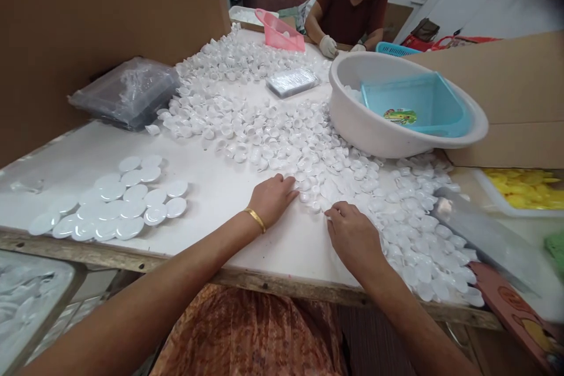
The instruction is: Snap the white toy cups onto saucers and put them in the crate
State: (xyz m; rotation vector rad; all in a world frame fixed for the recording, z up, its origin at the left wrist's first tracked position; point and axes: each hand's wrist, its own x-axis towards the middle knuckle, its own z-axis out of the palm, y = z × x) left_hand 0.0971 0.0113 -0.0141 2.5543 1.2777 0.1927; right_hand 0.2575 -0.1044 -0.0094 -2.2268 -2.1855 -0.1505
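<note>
Many small white plastic cup-like pieces (268, 123) lie in a wide heap across the white table (247, 235). My left hand (272, 197), with a gold bracelet at its wrist, reaches the near edge of the heap. Its fingers are bent, with a small gap between thumb and forefinger, and nothing shows between them. To the right, my right hand (355, 238) rests low at the heap's edge, fingers curled in and thumb against them. Whatever they pinch is too small or hidden to name. Round white discs (132, 192) lie overlapping in a group at the left.
A white basin (379, 129) holding a blue scoop (414, 100) stands at right. Beyond are a clear plastic-wrapped pack (293, 81), a pink scoop (282, 35) and a co-worker (352, 17) in gloves. Cardboard (110, 23) walls the left; a grey plastic-wrapped stack (127, 91) sits beside it.
</note>
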